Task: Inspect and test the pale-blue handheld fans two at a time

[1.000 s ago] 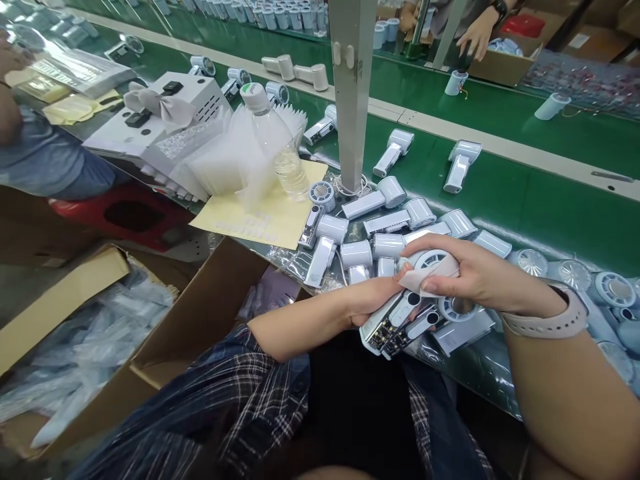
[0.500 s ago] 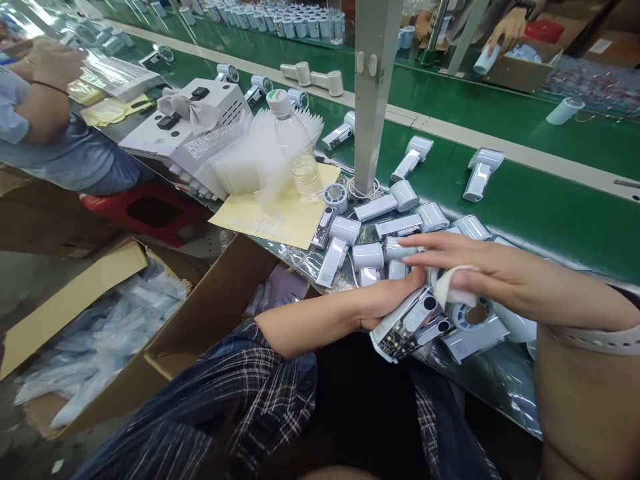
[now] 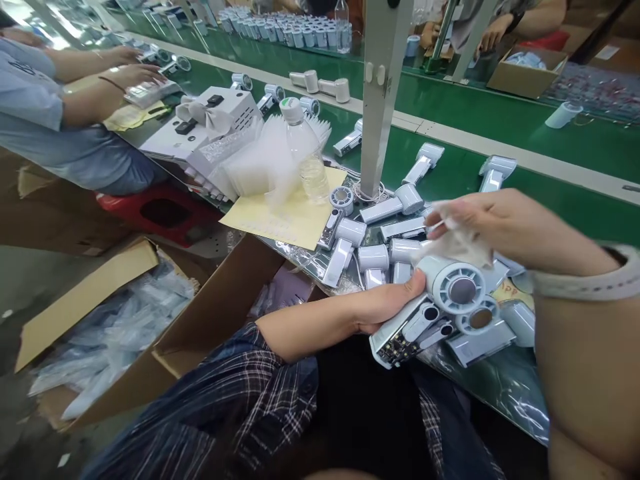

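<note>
My left hand (image 3: 387, 301) grips a pale blue handheld fan (image 3: 430, 307) by its handle, the round head facing up and the open circuit side toward me. My right hand (image 3: 505, 223) is raised just above the fan's head and pinches a crumpled white wipe (image 3: 457, 243) that hangs down onto it. A strap sits on my right wrist (image 3: 585, 283). Several more fan bodies (image 3: 373, 250) lie heaped on the bench edge just beyond my hands.
A water bottle (image 3: 307, 153) stands on a yellow sheet (image 3: 290, 217) beside a metal post (image 3: 383, 100). Open cardboard boxes (image 3: 150, 333) with plastic bags sit at my lower left. A green conveyor (image 3: 525, 187) carries more fans. Other people work at left and far right.
My right hand lifted the wipe off the fan's head and rose upward. The fan's round face is now uncovered. My left hand kept its hold.
</note>
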### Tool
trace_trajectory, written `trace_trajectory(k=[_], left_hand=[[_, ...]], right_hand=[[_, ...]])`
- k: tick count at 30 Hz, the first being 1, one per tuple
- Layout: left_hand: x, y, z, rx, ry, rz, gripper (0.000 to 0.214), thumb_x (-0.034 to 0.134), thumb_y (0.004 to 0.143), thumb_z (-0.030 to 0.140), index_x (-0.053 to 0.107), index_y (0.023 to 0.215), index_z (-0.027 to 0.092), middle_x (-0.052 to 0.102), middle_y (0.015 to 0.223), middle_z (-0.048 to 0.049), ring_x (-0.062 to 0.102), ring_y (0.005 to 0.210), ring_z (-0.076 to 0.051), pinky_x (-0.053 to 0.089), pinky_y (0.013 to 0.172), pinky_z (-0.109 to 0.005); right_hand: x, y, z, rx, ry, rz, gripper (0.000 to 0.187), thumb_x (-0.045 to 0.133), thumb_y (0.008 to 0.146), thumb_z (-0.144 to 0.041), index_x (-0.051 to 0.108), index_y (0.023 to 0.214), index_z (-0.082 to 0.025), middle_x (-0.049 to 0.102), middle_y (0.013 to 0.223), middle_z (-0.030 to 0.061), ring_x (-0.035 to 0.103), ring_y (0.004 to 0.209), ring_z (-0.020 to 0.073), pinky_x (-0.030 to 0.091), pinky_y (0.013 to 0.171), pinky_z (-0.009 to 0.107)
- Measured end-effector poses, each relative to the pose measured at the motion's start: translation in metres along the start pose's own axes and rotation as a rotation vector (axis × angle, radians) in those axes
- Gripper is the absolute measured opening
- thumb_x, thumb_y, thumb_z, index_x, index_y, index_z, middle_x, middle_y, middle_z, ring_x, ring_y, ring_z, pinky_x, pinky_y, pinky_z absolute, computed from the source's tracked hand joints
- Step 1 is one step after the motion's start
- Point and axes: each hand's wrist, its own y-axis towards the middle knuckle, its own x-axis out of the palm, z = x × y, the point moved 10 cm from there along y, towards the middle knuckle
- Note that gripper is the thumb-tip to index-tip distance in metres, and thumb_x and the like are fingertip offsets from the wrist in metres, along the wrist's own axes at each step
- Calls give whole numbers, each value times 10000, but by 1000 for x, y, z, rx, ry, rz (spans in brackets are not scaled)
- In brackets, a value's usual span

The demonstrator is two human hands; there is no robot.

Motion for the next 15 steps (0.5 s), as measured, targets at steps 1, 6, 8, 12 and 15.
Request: trace_trajectory(k=[1, 6, 8, 12, 15], left_hand=[[2, -2, 3, 12, 18, -21, 884, 542, 796, 1014, 737, 844, 154, 696, 688, -30, 620, 659, -145, 563, 741, -286], [-6, -16, 38, 260, 105, 26, 942, 575, 636, 1097, 671, 685, 161, 656, 619, -42, 634, 631, -160, 591, 711, -298], [-2, -25, 61, 448, 199, 64, 944, 625, 635, 1075, 739, 797, 152, 752, 785, -93, 731, 846, -238, 617, 841, -346], [33, -27, 86, 710, 373, 10, 822, 697, 776, 943, 806, 1026, 167, 807, 1158, -129, 704, 1261, -334, 533, 1157, -436], [54, -9, 84, 669, 268, -12, 842, 711, 770, 937, 788, 1139, 184, 802, 1177, -131, 700, 1280, -338, 558, 1124, -448]], right_hand=[[-11, 3, 11, 28, 30, 52, 623, 480, 1040, -710, 848, 1052, -207, 847, 1163, 130, 758, 1033, 350, 581, 896, 496], [-49, -56, 51, -19, 17, 713, 414, 858, 852, -616, 804, 1124, -309, 789, 1291, 119, 546, 1447, 490, 274, 1332, 675], [-18, -90, 70, 26, 200, 730, 332, 771, 942, -591, 808, 1155, -339, 809, 1190, 100, 670, 1304, 432, 474, 1220, 642], [62, -126, 77, -14, 756, 520, 467, 880, 860, -562, 793, 1229, -289, 837, 1186, 84, 785, 1120, 351, 661, 971, 529], [66, -154, 93, 11, 930, 707, 435, 956, 813, -467, 804, 1176, -281, 850, 1164, 73, 786, 1138, 311, 646, 1008, 475]])
